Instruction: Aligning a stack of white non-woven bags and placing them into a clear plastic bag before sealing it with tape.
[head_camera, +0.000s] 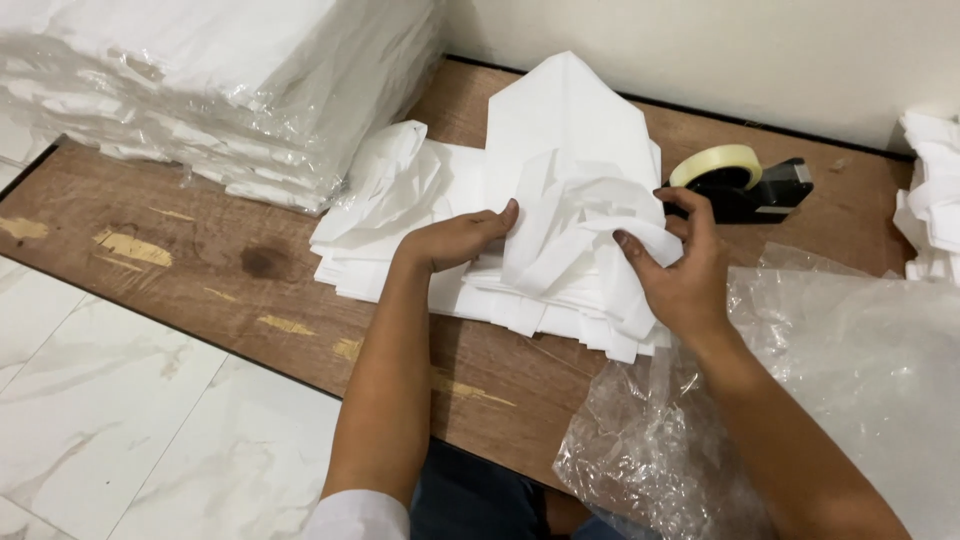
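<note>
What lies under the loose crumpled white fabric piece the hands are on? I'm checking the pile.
Under the loose crumpled white fabric piece lies a flat stack of folded white fabric sheets on the brown wooden board. The left hand and right hand cover part of it; the layer count is hidden.

We count two hands (460, 238) at the white folded sheets, one tape dispenser (745, 185), one crumpled clear plastic bag (810, 400), and one plastic-wrapped stack (220, 90) of white goods.

Worn wooden board (200, 250) on marble-look floor tiles (90, 420), apparently plain wall (780, 50).
</note>
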